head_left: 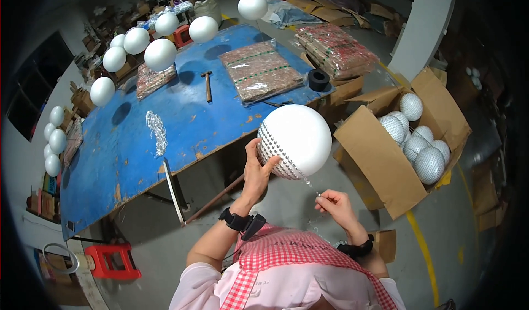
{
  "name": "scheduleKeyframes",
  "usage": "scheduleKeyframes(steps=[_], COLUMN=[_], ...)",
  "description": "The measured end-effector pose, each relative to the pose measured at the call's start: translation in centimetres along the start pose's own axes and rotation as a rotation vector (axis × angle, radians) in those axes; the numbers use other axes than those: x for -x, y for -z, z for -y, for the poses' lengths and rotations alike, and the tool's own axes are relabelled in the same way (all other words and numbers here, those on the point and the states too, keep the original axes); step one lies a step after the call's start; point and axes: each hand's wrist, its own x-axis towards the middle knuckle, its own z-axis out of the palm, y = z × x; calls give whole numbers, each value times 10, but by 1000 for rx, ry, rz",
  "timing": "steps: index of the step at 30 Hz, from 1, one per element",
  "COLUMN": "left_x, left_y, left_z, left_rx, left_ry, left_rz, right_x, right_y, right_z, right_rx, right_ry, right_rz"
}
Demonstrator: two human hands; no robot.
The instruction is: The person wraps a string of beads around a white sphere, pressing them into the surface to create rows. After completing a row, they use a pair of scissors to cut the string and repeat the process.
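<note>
A large white ball is in front of me, its lower-left part covered with rows of small silvery beads. My left hand grips it from the left, with the thumb on the beaded rows and some fingers hidden behind. From the ball's lower edge a thin string of clear beads runs down to my right hand. That hand pinches the string between thumb and fingertips, a little below and to the right of the ball. A loose pile of silvery bead strings lies on the blue table.
At right, an open cardboard box holds several beaded balls. Plain white balls stand over the table's far and left sides. The table also carries a hammer, a wrapped flat pack and black tape. A red stool stands lower left.
</note>
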Motion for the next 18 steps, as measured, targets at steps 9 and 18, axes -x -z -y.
scheduleKeyframes(steps=[9,18], left_x=[6,-4], left_y=[5,15], left_z=[-17,-29], left_rx=[-571,-543], left_ry=[-219,-138], left_rz=[54,106], right_x=[-13,-8], right_y=[-6,-28], right_z=[-3,31], right_rx=[22,-161], right_ry=[-73,173], right_rz=[24,-139])
